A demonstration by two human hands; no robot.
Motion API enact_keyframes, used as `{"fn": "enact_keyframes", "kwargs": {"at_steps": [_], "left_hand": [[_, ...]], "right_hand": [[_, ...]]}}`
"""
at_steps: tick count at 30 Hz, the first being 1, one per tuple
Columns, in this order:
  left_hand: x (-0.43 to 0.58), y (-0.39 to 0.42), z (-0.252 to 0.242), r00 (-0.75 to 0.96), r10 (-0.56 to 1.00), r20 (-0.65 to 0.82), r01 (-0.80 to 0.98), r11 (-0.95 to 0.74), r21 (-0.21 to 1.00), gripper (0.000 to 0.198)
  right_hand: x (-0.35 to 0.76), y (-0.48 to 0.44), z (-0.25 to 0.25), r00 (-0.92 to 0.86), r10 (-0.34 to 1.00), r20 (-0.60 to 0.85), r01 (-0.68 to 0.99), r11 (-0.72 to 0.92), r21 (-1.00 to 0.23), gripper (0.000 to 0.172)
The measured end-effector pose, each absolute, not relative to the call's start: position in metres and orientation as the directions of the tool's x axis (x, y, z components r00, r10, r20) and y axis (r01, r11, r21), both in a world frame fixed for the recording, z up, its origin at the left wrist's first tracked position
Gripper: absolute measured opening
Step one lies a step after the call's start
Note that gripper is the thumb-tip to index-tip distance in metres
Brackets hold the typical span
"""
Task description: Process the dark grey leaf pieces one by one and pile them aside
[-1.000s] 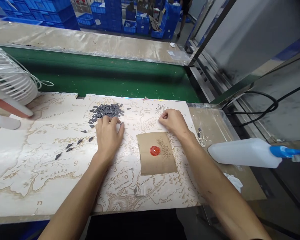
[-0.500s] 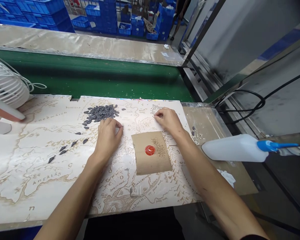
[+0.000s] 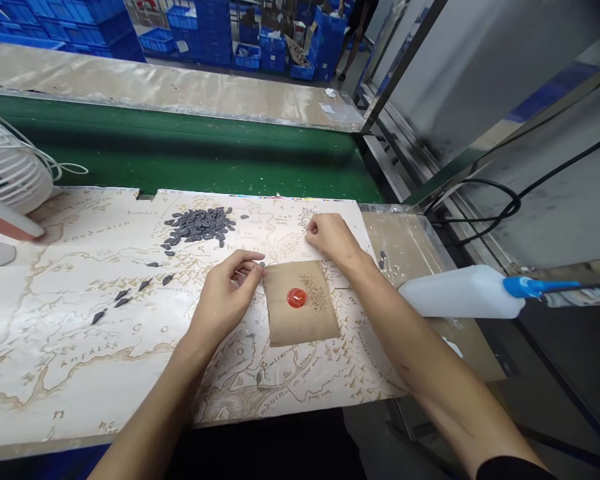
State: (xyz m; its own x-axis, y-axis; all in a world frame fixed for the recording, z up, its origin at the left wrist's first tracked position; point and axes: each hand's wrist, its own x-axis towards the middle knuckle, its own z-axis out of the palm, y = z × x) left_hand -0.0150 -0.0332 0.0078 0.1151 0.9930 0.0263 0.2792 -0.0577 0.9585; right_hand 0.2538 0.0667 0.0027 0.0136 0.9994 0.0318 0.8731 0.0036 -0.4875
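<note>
My left hand (image 3: 227,287) pinches a small dark piece (image 3: 262,265) between thumb and forefinger, right at the upper left corner of a kraft paper sheet (image 3: 313,327). A red glossy disc (image 3: 297,297) and a patch of fine dark grains (image 3: 316,293) lie on that sheet. My right hand (image 3: 333,238) rests curled on the printed map mat (image 3: 80,373), just right of a speck of tiny dark bits (image 3: 307,217). Above both hands sits a heap of grey-black leaf-shaped pieces (image 3: 199,225), with several loose ones (image 3: 123,297) to the left.
A white fan (image 3: 10,167) stands at the left edge of the mat. A white plastic bottle with a blue nozzle (image 3: 460,293) lies to the right. Behind the mat runs a green conveyor belt (image 3: 170,153), with stacked blue crates (image 3: 205,33) farther back.
My left hand has moved right from beside the heap to the kraft paper's corner, and a small dark piece now shows in its fingertips. My right hand has barely moved.
</note>
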Motion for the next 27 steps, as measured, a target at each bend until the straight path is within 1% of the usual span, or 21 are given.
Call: {"fn": "enact_keyframes", "kwargs": {"at_steps": [3, 5, 8, 9, 10, 11, 12, 13, 14, 15, 18, 21, 27], "left_hand": [[-0.014, -0.034, 0.010, 0.109, 0.994, 0.014, 0.252, -0.042, 0.967, 0.018], [-0.014, -0.035, 0.013, 0.109, 0.994, 0.004, 0.196, -0.025, 0.980, 0.018], [-0.009, -0.039, 0.019, 0.127, 0.992, -0.003, 0.063, -0.005, 0.998, 0.018], [-0.006, -0.042, 0.022, 0.138, 0.990, 0.002, 0.024, -0.005, 1.000, 0.019], [-0.003, -0.044, 0.026, 0.150, 0.989, 0.009, -0.006, -0.009, 1.000, 0.020], [0.000, -0.048, 0.030, 0.163, 0.986, 0.021, -0.029, -0.017, 0.999, 0.022], [0.004, -0.051, 0.035, 0.173, 0.984, 0.036, -0.046, -0.028, 0.999, 0.023], [0.007, -0.054, 0.039, 0.182, 0.982, 0.052, -0.062, -0.041, 0.997, 0.022], [0.010, -0.057, 0.042, 0.190, 0.979, 0.070, -0.077, -0.056, 0.995, 0.020], [0.013, -0.060, 0.045, 0.197, 0.977, 0.087, -0.084, -0.071, 0.994, 0.017], [0.017, -0.066, 0.049, 0.204, 0.968, 0.145, -0.051, -0.137, 0.989, 0.010], [0.017, -0.069, 0.047, 0.207, 0.961, 0.182, -0.006, -0.185, 0.983, 0.007], [0.017, -0.068, 0.039, 0.221, 0.959, 0.179, -0.016, -0.180, 0.984, 0.006]], "right_hand": [[0.249, 0.071, 0.007, 0.044, 0.999, 0.027, 0.829, -0.021, -0.559, 0.026], [0.245, 0.067, 0.012, 0.043, 0.999, 0.031, 0.769, -0.014, -0.639, 0.024], [0.235, 0.043, 0.019, 0.022, 0.999, 0.030, 0.642, 0.009, -0.767, 0.007], [0.231, 0.032, 0.022, 0.008, 1.000, 0.027, 0.579, 0.018, -0.815, 0.004], [0.227, 0.019, 0.026, -0.012, 1.000, 0.028, 0.491, 0.031, -0.870, 0.009], [0.224, 0.005, 0.029, -0.048, 0.998, 0.037, 0.283, 0.050, -0.958, 0.014], [0.220, -0.007, 0.033, -0.082, 0.995, 0.049, 0.085, 0.056, -0.995, 0.021], [0.216, -0.019, 0.037, -0.111, 0.992, 0.052, -0.061, 0.046, -0.997, 0.026], [0.213, -0.029, 0.040, -0.132, 0.990, 0.053, -0.168, 0.030, -0.985, 0.030], [0.211, -0.037, 0.044, -0.145, 0.988, 0.052, -0.231, 0.017, -0.973, 0.033], [0.207, -0.049, 0.052, -0.154, 0.987, 0.040, -0.298, -0.007, -0.954, 0.041], [0.209, -0.052, 0.056, -0.160, 0.986, 0.040, -0.302, -0.010, -0.953, 0.048], [0.211, -0.053, 0.051, -0.150, 0.989, 0.004, -0.260, -0.036, -0.965, 0.045]]}}
